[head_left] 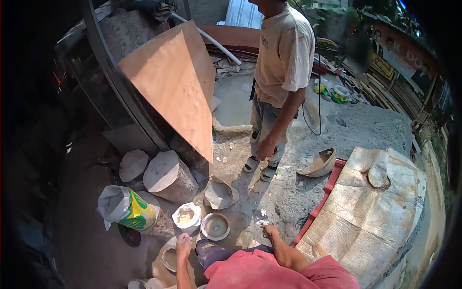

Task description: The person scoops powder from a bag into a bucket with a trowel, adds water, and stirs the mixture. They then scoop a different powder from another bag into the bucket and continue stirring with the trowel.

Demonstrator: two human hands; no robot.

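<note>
My right hand (270, 232) is closed round what looks like a putty knife (260, 212), its flat blade carrying white material and pointing away from me. Beside a white sack of pale powder (186, 215), my left hand (183, 245) has its fingers curled; whether anything is in them is hidden. Between my hands stands a round bowl (215, 226) with greyish contents. Below my left hand is another round container (169, 259), partly covered by my arm. A cut-open container (220, 193) sits just beyond the bowl.
A person (281, 62) stands ahead of me. At left are a yellow-green bag (134, 209) and concrete cylinders (168, 173); behind them leans a plywood sheet (178, 82). To the right lie a worn, stained sheet (361, 202), a red metal strip (320, 204) and a half-round bowl (318, 164).
</note>
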